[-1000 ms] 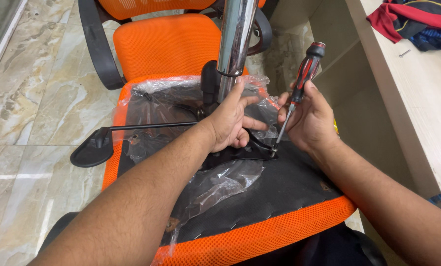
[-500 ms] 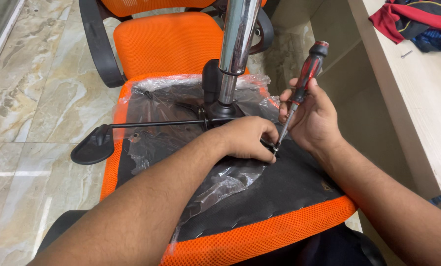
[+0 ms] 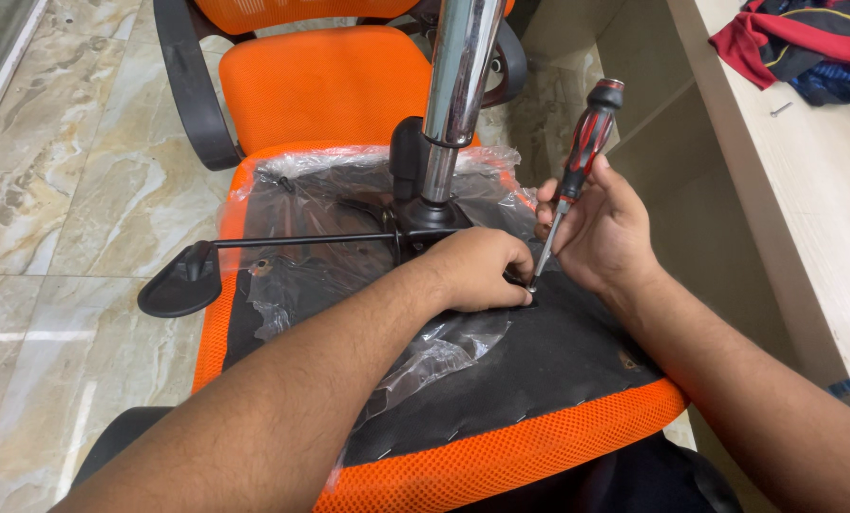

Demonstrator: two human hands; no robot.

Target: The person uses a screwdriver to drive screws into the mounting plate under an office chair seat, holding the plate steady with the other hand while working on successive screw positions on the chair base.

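An orange office chair seat [image 3: 501, 456] lies upside down in front of me, its black underside partly under clear plastic wrap [image 3: 425, 361]. A chrome gas cylinder [image 3: 458, 85] rises from the black mechanism plate [image 3: 425, 223]. My right hand [image 3: 601, 228] grips a red and black screwdriver [image 3: 586, 142], tip down on the underside by the plate's edge. My left hand [image 3: 477, 271] rests curled on the underside, fingertips at the screwdriver's tip. What the fingers pinch there is hidden.
A black lever with a paddle end [image 3: 180, 280] sticks out left from the mechanism. Another orange chair [image 3: 325, 81] with black armrests stands behind. A wooden desk [image 3: 805, 209] runs along the right, with red and blue cloth [image 3: 805, 43] on it. Marble floor tiles [image 3: 54, 190] lie to the left.
My left hand slid from the base of the cylinder down to the screwdriver's tip. The right hand and the screwdriver stayed nearly where they were.
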